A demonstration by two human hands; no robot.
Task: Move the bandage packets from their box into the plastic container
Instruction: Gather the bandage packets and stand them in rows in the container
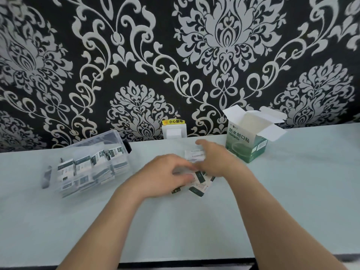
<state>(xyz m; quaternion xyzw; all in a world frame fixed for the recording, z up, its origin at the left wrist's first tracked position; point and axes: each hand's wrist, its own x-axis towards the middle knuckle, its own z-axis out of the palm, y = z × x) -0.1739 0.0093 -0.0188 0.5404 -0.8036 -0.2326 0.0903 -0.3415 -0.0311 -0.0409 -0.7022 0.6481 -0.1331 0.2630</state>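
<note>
Your container sits on the left of the table, clear plastic with rounded corners and a dark latch at each end. Through its walls you can see it already holds many packets. Some stand on edge in a row and others lie flat beneath them.

Your box stands upright at the right, near the wall. It is thin white-and-green card with printed characters on the front and a barcode on the side. All its top flaps are folded open, and from here you cannot tell whether anything is inside.

Between the two, a loose pile of packets lies on the table under your hands. They are small, flat paper rectangles, white with dark green ends. One plain white piece lies just behind the pile.

Your left hand covers the pile's left side with its fingers curled down onto it. Motion blur hides whether they pinch a packet. Your right hand reaches over the pile from the box side. One finger points towards the wall and the rest are blurred, so you cannot tell its grip either.

The table is smooth, matte and pale blue-green. Behind it the wallpaper is black with raised silvery damask scrolls. A white socket plate sits at table level under a yellow label.
</note>
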